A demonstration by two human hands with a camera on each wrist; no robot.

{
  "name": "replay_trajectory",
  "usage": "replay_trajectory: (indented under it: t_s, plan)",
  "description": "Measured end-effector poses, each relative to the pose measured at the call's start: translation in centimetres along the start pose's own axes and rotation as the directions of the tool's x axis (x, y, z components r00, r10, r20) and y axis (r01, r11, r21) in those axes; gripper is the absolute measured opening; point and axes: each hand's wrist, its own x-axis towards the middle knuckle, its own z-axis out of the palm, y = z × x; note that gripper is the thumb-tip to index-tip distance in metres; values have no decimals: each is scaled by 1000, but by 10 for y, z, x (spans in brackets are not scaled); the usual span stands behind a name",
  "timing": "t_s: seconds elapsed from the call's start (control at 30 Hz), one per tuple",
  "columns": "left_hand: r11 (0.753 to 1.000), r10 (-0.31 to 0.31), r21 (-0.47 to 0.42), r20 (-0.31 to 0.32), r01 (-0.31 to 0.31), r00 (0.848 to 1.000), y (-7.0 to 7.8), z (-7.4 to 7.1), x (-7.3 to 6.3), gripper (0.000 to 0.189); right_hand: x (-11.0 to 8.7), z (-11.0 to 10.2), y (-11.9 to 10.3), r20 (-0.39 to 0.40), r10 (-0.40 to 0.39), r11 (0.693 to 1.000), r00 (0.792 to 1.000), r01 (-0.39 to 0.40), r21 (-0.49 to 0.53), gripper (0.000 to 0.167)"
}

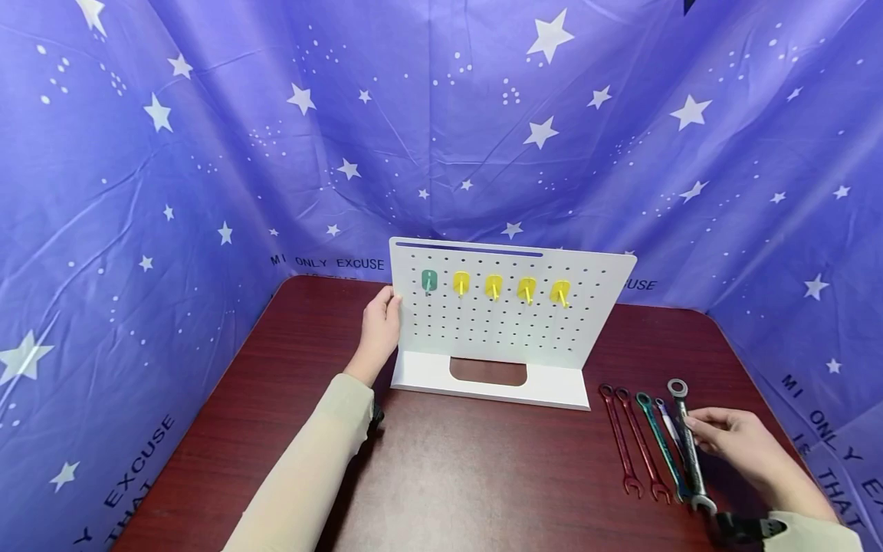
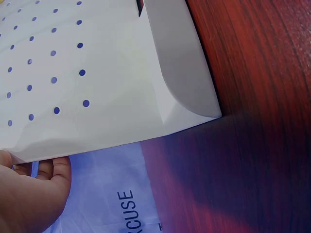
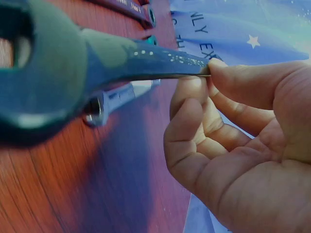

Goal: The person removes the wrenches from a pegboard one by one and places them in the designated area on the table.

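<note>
At the left edge of a white pegboard (image 1: 486, 330), my left hand (image 1: 381, 326) grips the panel, thumb on the front and fingers curled behind it, as the left wrist view shows. My right hand (image 1: 741, 445) pinches a large silver ratcheting wrench (image 1: 692, 448) between thumb and fingers near mid-shaft. Its ring end points away from me and its open end toward me. In the right wrist view this wrench (image 3: 121, 56) looms close to the camera, over a smaller silver wrench (image 3: 114, 99). One green hook (image 1: 429, 281) and several yellow hooks (image 1: 494, 287) line the board, all bare.
Left of the held wrench, two red wrenches (image 1: 621, 441), a green wrench (image 1: 662, 445) and the small silver wrench (image 1: 666, 420) lie side by side on the dark red wooden table (image 1: 476, 475). Purple star-printed cloth (image 1: 428, 138) surrounds the table's back and sides.
</note>
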Motion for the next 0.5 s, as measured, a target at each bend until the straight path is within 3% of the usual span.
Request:
replay_trajectory:
  t_s: [0.27,0.5]
  plan:
    - [1000,6,11,-3,-6,1000,-1,0,0,16,1,-12,4,76,54,998,996,-51,-44,30]
    - [1000,14,2,1,-14,1000,-2,0,0,16,6,-18,12,91,77,989,993,-65,-133,29]
